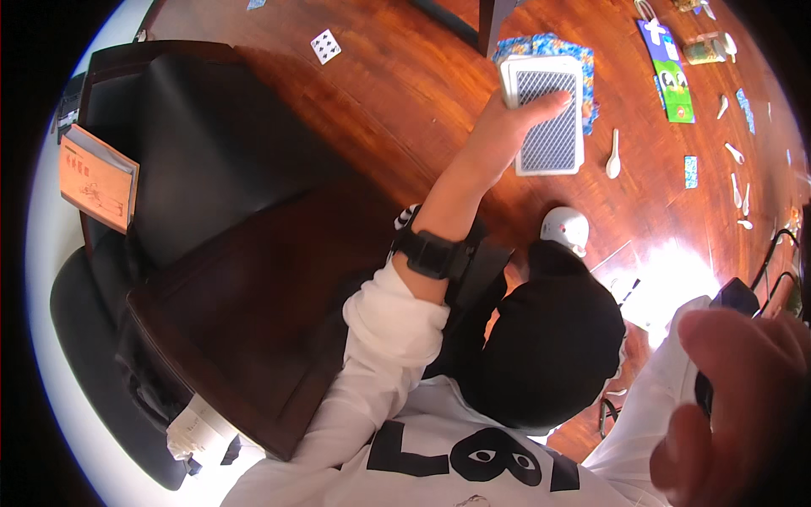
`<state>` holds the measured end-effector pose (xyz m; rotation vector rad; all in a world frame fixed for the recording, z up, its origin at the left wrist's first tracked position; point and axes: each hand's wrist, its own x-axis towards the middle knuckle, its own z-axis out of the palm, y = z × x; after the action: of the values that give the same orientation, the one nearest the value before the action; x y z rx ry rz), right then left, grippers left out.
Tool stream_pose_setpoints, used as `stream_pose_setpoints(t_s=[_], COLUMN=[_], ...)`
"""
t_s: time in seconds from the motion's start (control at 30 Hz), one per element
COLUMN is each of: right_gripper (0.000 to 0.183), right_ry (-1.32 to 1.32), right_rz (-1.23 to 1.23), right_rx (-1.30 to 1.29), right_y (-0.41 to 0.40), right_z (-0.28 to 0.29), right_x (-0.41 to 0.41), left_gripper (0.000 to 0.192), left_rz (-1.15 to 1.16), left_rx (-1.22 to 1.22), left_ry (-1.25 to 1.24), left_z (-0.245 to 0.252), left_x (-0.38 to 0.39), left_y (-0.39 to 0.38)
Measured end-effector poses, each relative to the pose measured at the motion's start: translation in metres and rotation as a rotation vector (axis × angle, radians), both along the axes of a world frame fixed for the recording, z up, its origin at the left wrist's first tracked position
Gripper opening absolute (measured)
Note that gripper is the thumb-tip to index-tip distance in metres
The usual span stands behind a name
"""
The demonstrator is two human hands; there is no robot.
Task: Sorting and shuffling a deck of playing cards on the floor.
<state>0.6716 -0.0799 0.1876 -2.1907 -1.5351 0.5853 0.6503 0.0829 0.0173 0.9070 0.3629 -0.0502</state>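
Observation:
My left hand (507,136) is stretched forward and grips a stack of playing cards (550,120) with a blue lattice back, its thumb lying across the top card. Behind that stack fan several blue floral-patterned cards (545,43); whether they are held too or lie on the floor is hard to tell. A black watch (434,253) circles my left wrist. Blurred and close to the camera at the lower right is my right hand (741,399), fingers bent; its grasp is unclear. A white spoon (613,155) lies right of the cards on the wooden floor (405,82).
Black leather chairs (209,127) fill the left, one with an orange book (98,180). A face-up card (325,47) lies ahead. Toward the right are a green-and-purple package (670,73), a jar (706,51), more spoons (735,152) and a white round object (564,228).

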Motion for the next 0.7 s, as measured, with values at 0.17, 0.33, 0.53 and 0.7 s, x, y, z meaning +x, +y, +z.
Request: stream_pose_setpoints(t_s=[0.17,0.33,0.53,0.7], right_gripper=[0.027,0.024,0.021,0.018], right_ry=[-0.006,0.025,0.027,0.031], right_rz=[-0.026,-0.025,-0.077,-0.082], right_rx=[-0.016,-0.011,-0.051,-0.048], right_y=[-0.021,-0.019,-0.035,-0.032], right_z=[0.010,-0.001,0.022,0.022], right_x=[-0.006,-0.016,-0.030,-0.031], left_gripper=[0.026,0.026,0.034,0.041], left_rz=[-0.023,-0.028,-0.017,-0.035], left_rx=[-0.036,-0.100,-0.169,-0.122], left_ry=[-0.007,-0.003,-0.147,-0.156], left_z=[0.010,0.002,0.006,-0.001], left_x=[0.001,-0.006,0.002,0.000], left_y=[-0.008,0.000,-0.007,-0.003])
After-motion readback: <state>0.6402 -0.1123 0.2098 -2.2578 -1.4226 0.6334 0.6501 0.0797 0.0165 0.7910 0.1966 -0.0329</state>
